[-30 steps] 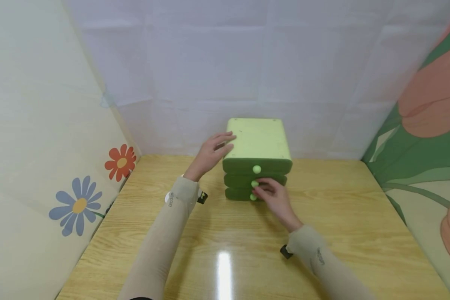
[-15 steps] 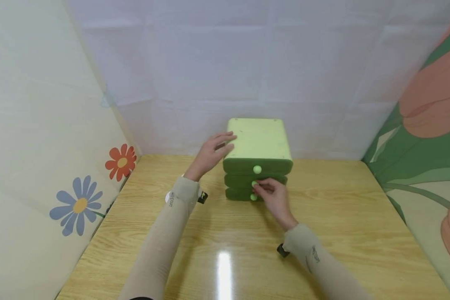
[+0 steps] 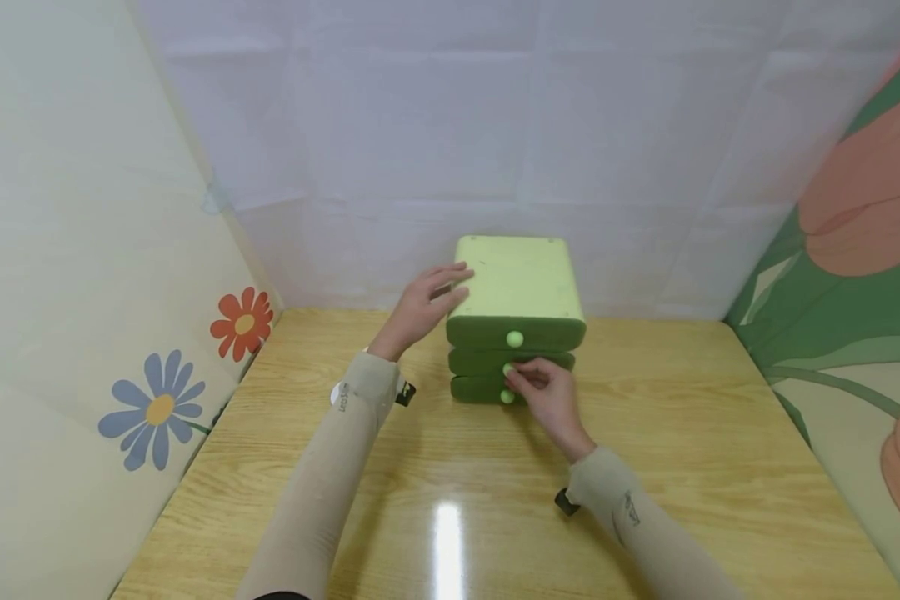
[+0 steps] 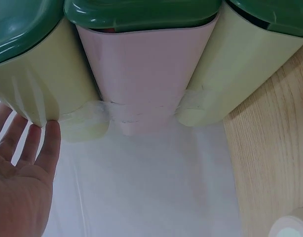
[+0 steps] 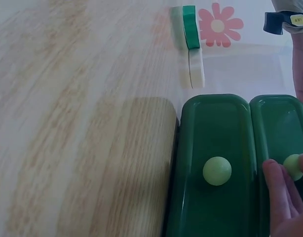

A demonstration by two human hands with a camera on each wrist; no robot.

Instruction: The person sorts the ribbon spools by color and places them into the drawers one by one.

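Right hand (image 3: 553,402) pinches the round knob (image 3: 508,369) of the middle drawer (image 3: 471,362) between thumb and fingers, at the near face of the green cabinet (image 3: 523,275). Left hand (image 3: 418,308), fingers extended, rests on the cabinet's left upper edge. The cabinet stands toward the wooden table's (image 3: 667,400) far side.

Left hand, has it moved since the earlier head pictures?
No: against the red wall flower in the head view, the left hand shows no visible shift.
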